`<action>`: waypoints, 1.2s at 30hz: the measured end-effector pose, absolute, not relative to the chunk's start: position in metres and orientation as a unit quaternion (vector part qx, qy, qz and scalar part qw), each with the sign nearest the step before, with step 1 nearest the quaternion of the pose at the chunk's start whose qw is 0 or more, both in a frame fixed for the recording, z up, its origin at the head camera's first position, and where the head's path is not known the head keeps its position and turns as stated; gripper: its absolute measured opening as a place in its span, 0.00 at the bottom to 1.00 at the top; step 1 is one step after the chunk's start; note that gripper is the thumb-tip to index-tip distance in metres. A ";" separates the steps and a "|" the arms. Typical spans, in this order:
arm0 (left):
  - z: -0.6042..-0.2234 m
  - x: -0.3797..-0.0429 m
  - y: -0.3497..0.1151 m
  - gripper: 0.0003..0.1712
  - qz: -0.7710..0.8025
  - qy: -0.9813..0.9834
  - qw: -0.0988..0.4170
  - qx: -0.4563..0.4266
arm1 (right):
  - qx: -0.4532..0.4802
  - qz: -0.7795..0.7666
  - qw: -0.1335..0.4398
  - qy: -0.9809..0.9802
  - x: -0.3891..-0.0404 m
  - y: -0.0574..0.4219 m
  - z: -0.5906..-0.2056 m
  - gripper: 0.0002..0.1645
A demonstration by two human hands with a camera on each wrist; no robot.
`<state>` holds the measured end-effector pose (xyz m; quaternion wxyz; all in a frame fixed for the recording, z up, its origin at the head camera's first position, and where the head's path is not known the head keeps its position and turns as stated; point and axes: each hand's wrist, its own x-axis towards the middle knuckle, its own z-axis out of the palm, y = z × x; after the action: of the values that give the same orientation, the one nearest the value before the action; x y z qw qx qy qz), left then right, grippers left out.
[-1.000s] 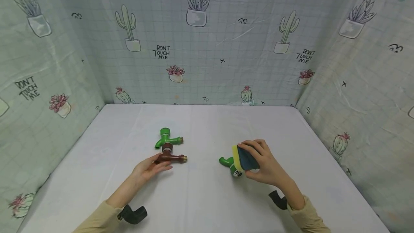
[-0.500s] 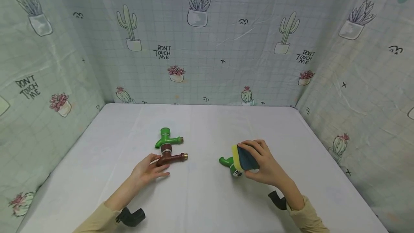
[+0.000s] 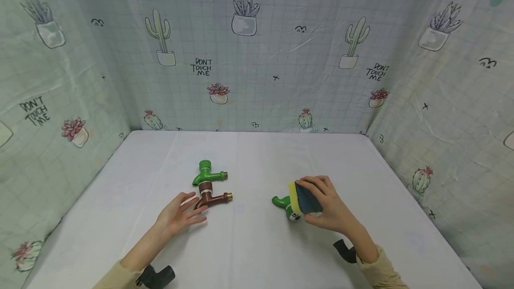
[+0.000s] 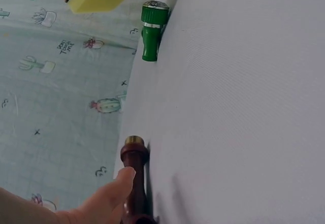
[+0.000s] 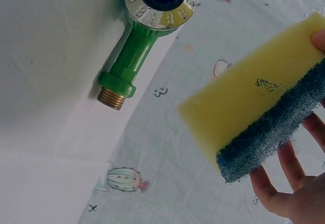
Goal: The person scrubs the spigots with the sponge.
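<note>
My left hand (image 3: 176,215), fingers spread and loosely bent, is at the spout end of a dark brown tap (image 3: 213,199) with a brass threaded end. In the left wrist view the thumb (image 4: 120,185) overlaps the brown tap's body. Just behind that tap lies a green tap (image 3: 206,175), also with a brass end. On the right, my right hand (image 3: 331,211) grips a yellow sponge (image 5: 249,89) with a dark blue-green scouring side between thumb and fingers. The sponge is held above another green tap (image 5: 133,59) and hides part of it in the head view.
A white cloth covers the table (image 3: 253,244). Fabric walls (image 3: 257,57) printed with cacti rise at the back and both sides. Black camera mounts (image 3: 158,276) sit at both wrists, close to the tabletop.
My left hand has loosened from the brown tap and drawn back to the left, towards me, while the tap has turned slightly. The right hand and sponge have stayed in place.
</note>
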<state>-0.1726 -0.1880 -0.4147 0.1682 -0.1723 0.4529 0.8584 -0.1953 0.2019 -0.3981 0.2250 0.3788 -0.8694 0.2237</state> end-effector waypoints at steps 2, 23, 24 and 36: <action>-0.411 -0.173 -0.186 0.33 0.857 0.457 0.169 -0.171 | 0.375 0.226 0.226 -0.870 -0.195 0.203 -0.399 0.50; -0.401 -0.214 -0.110 0.25 0.744 0.630 0.220 -0.029 | 0.327 0.224 0.220 -0.891 -0.183 0.249 -0.409 0.50; -0.402 -0.216 -0.104 0.24 0.719 0.661 0.215 -0.002 | 0.322 0.223 0.220 -0.894 -0.181 0.251 -0.409 0.49; -0.416 -0.240 -0.034 0.24 0.310 0.879 0.000 0.362 | 0.295 0.228 0.230 -0.899 -0.175 0.266 -0.411 0.49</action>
<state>-0.2401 -0.0344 -0.4161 0.0002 0.3622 0.8790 0.3102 -0.1751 0.2659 -0.4110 0.2301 0.2951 -0.8988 0.2282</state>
